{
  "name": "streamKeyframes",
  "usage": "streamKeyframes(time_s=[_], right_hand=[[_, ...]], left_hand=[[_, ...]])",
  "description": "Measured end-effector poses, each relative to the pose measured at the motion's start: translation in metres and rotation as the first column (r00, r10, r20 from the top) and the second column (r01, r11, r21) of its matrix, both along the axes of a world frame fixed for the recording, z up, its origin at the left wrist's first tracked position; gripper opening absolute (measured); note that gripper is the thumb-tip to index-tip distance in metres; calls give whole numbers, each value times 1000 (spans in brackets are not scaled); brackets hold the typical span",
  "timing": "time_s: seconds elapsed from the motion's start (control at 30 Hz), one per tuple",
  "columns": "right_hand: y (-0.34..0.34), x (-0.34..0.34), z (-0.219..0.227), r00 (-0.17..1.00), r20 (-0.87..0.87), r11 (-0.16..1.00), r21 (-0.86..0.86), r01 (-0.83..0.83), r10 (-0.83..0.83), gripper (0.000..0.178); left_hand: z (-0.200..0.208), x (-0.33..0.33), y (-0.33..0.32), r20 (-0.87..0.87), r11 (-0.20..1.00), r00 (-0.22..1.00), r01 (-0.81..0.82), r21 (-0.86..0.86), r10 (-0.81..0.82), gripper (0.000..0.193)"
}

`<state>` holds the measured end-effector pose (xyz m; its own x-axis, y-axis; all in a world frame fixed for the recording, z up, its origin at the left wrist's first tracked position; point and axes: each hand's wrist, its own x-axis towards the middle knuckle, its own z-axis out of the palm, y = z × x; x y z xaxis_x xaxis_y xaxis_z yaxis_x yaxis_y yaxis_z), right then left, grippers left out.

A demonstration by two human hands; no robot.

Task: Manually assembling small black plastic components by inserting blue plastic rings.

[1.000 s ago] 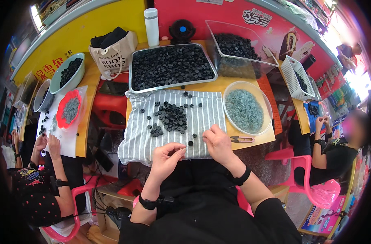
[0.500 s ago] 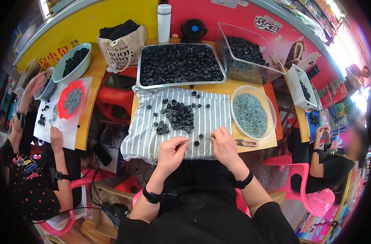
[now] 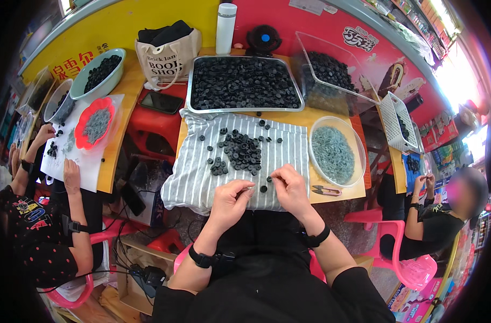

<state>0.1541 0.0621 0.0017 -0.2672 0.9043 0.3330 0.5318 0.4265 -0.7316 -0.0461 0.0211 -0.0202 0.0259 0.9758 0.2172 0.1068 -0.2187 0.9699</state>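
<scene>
My left hand (image 3: pixel 232 202) is closed in a pinch over the striped cloth (image 3: pixel 194 183), with a tiny pale piece at its fingertips, too small to name. At the fingertips of my right hand (image 3: pixel 290 188) is a small black round cap (image 3: pixel 269 178); the thumb and fingers are closed at it. Another black cap (image 3: pixel 263 189) lies on the cloth between the hands. Beyond them is a loose pile of black caps (image 3: pixel 242 152), with several strays around it.
A metal tray (image 3: pixel 245 111) of black caps stands at the back, beside a clear bin (image 3: pixel 331 99). Right of the cloth are a round tub (image 3: pixel 334 153) of small clear pieces and thread snips (image 3: pixel 326 190). Co-workers sit at tables left and right.
My right hand has moved left and its fingertips have come to the black cap. My left hand keeps its pinch. The whole view has shifted slightly.
</scene>
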Motion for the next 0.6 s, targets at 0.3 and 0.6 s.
streamKeyframes(time_s=[0.3, 0.6], right_hand=[[-3, -8, -3, 998, -22, 997, -51, 59, -61, 16], [0, -17, 15, 913, 406, 950, 273, -151, 28, 15]], left_hand=[[3, -2, -2, -22, 999, 1000, -7, 50, 8, 18], [7, -3, -2, 2, 1000, 1000, 1, 30, -1, 14]])
